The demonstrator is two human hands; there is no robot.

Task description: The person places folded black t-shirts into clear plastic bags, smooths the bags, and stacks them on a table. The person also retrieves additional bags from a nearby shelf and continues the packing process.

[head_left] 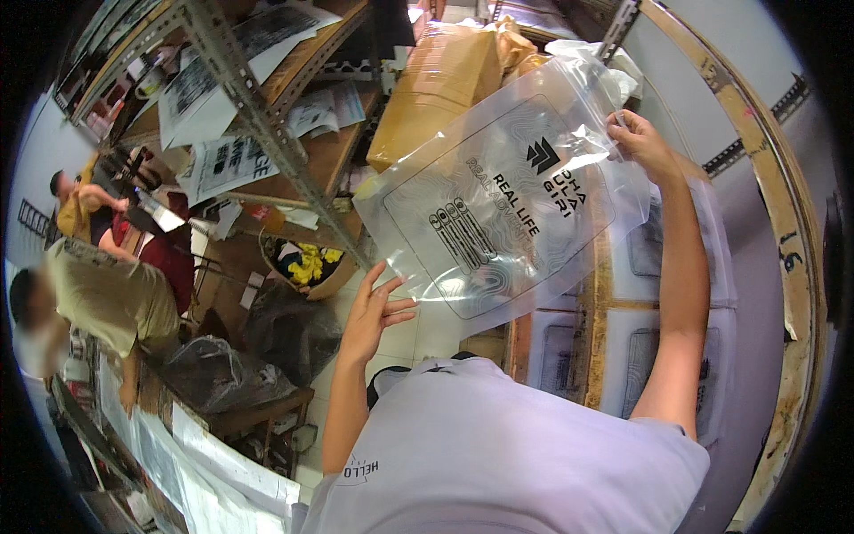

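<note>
A clear plastic bag (418, 218) with black printing hangs tilted in front of my chest. My right hand (639, 142) pinches its upper right corner, where the plastic bunches and shines. Near the bag's lower left corner is my left hand (378, 311), fingers spread and at least touching the edge; a firm grip there does not show. More translucent printed bags (640, 356) lie in stacks on the boards to my right, partly behind my right arm.
A large brown taped carton (436, 84) stands beyond the bag. Metal-framed shelves (240, 107) with printed sheets rise at the left. A round container (311, 262) holds yellow and black scraps. Other people (111, 303) are at the far left, beside a table with dark plastic (213, 374).
</note>
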